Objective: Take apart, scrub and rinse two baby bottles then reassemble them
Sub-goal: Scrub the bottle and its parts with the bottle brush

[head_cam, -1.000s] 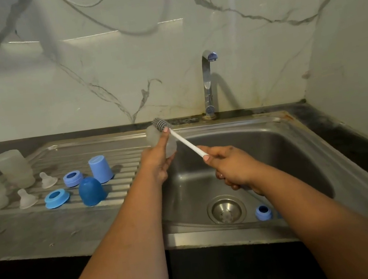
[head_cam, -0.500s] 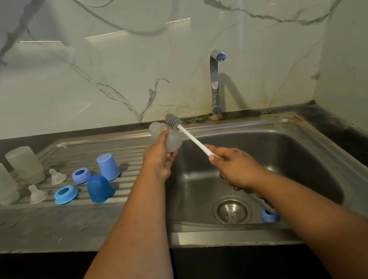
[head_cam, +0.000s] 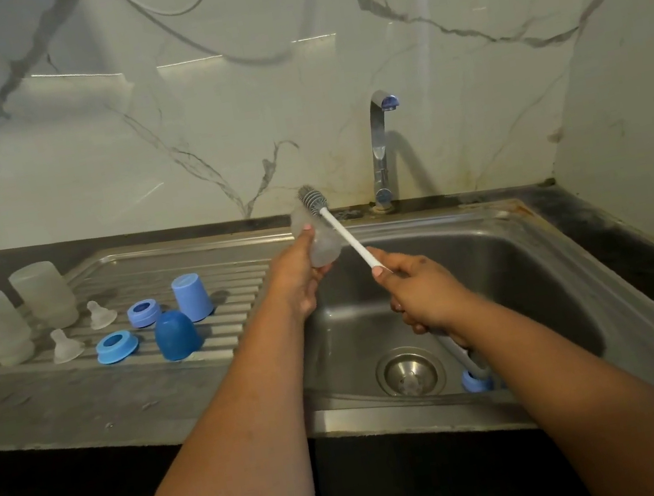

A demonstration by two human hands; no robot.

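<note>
Scrubbing stage: left hand (head_cam: 300, 278) gripping translucent plastic bottle piece (head_cam: 318, 242), right hand (head_cam: 424, 296) clamped around white-handled grey-bristled brush (head_cam: 347, 238). Next, probably rinsing under chrome tap (head_cam: 382, 147).

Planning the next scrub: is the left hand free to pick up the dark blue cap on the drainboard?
Probably not yet: the left hand grips a clear bottle part; the path to the dark blue cap looks open.
</note>
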